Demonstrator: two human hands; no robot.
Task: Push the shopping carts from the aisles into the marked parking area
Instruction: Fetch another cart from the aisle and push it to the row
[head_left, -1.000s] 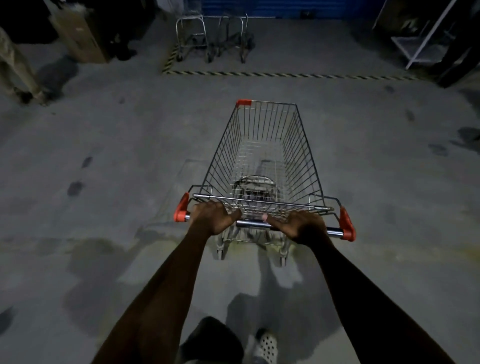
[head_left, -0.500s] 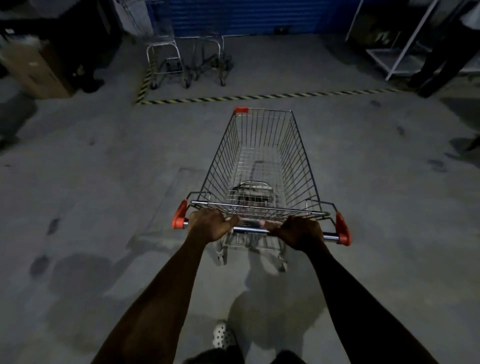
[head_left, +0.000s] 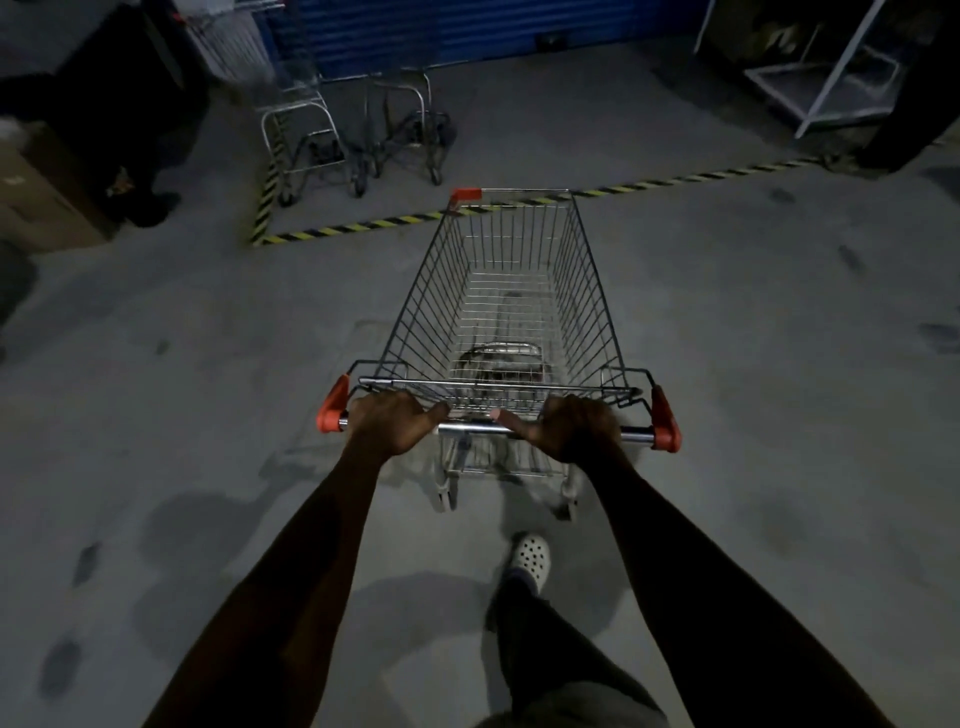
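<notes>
The cart (head_left: 511, 306) is standing mid-view on the grey concrete floor (head_left: 156, 364). It is an empty wire basket with red caps at both ends of its shiny handle (head_left: 472, 428) and one red corner on the front rim. The left hand (head_left: 389, 423) is gripping the handle near its 9 o'clock end and the right hand (head_left: 571, 428) near its 3 o'clock end. Both sets of fingers are curling over the bar, with the fingertips hidden behind it. The front wheels are hiding under the basket. The parked carts (head_left: 358, 130) at 11 o'clock are showing blurred and cut off. The cart's long axis is running from 6 to 12 o'clock, with its nose pointing at 12 and overlapping the striped line (head_left: 363, 227) in view.
</notes>
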